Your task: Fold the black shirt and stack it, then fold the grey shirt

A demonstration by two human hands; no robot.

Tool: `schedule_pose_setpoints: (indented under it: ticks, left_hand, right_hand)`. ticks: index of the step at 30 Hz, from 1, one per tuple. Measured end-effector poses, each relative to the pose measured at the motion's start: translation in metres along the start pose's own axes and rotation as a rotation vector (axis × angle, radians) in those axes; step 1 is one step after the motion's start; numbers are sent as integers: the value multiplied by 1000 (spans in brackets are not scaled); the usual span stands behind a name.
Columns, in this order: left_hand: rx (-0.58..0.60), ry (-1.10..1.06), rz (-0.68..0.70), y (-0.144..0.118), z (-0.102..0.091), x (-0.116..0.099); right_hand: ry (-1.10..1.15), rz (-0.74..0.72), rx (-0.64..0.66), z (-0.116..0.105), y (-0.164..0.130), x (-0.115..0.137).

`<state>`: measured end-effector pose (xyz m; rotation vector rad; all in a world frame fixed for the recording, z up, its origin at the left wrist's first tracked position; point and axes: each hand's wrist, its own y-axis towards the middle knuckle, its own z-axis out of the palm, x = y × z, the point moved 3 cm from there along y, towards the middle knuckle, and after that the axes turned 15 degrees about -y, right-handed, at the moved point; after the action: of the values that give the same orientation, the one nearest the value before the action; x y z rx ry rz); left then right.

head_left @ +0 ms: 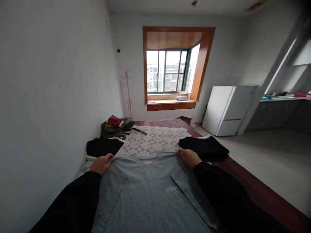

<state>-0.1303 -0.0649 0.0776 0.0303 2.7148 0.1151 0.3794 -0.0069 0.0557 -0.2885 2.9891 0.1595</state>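
A grey T-shirt (145, 187) is spread out in front of me, collar at the far end and sleeves lying over its body. Small lettering shows on its right part. My left hand (102, 163) pinches the shirt at the left shoulder. At the right shoulder, my right hand (189, 157) grips the cloth between thumb and fingers. Just beyond my right hand lies a stack of folded dark clothes (204, 147). Another folded black garment (104, 146) lies past my left hand.
A patterned lace cloth (150, 139) covers part of the dark red wooden table (247, 181). An olive backpack (116, 128) with a red packet (115, 121) on it sits at the far left by the wall. A white fridge (229, 110) stands beyond on the right.
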Motion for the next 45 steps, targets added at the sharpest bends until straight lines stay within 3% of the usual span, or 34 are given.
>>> schedule_pose_setpoints:
  ticks: [4, 6, 13, 19, 23, 29, 36, 39, 45]
  left_hand:
    - [-91, -24, 52, 10, -36, -6]
    - [-132, -1, 47, 15, -43, -8]
    - [-11, 48, 10, 15, 3, -4]
    - [-53, 81, 4, 27, -3, 5]
    - [-51, 105, 19, 28, 8, 0]
    - [-79, 86, 148, -3, 33, -13]
    - [55, 63, 154, -38, 75, -11]
    - [62, 70, 139, -42, 79, -11]
    - [89, 70, 112, -49, 73, -16]
  right_hand:
    - [68, -11, -184, -29, -2, -20]
    - [74, 9, -211, -34, 0, -24]
    - [-82, -19, 32, 2, 12, 1]
    - [-107, 18, -41, -2, 21, 1]
    - [-145, -4, -30, 1, 23, 15]
    - [-60, -196, -202, 6, -4, 38]
    - [-38, -188, -35, 52, -36, 43]
    - [-40, -199, -26, 61, -37, 44]
    - [-19, -240, 22, 56, -37, 43]
